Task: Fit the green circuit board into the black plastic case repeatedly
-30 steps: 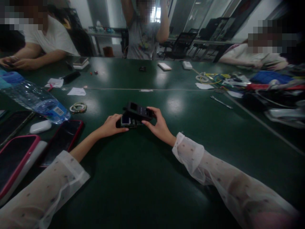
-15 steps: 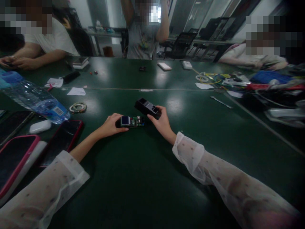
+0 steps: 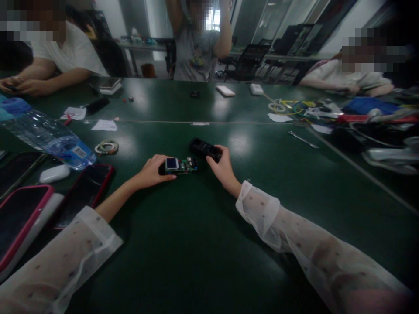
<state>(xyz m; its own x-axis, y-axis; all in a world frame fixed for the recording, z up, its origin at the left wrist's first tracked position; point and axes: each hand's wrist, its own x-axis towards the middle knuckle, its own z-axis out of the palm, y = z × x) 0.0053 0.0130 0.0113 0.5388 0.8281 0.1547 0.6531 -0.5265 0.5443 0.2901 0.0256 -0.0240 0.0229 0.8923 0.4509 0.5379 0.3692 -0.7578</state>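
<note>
My left hand [image 3: 153,171] grips the left end of a green circuit board [image 3: 186,165] with a small screen on it, between thumb and fingers. To its right, my right hand [image 3: 222,167] is closed on the near right end of a black plastic casing [image 3: 203,148]. The casing is tilted, and dark openings show in its face. A small gap separates board and casing. The fingertips behind each piece are partly hidden.
On the left are a water bottle [image 3: 62,144], a bracelet [image 3: 106,147], a white earphone-like case [image 3: 54,173] and phones [image 3: 87,192]. A wrench-like metal tool [image 3: 303,139] and tangled cables [image 3: 291,107] lie right. Several people sit or stand across the green table [image 3: 196,244].
My right hand has turned the black casing, so its grey labelled face no longer shows and its dark openings do. The left hand and the circuit board stay nearly in place.
</note>
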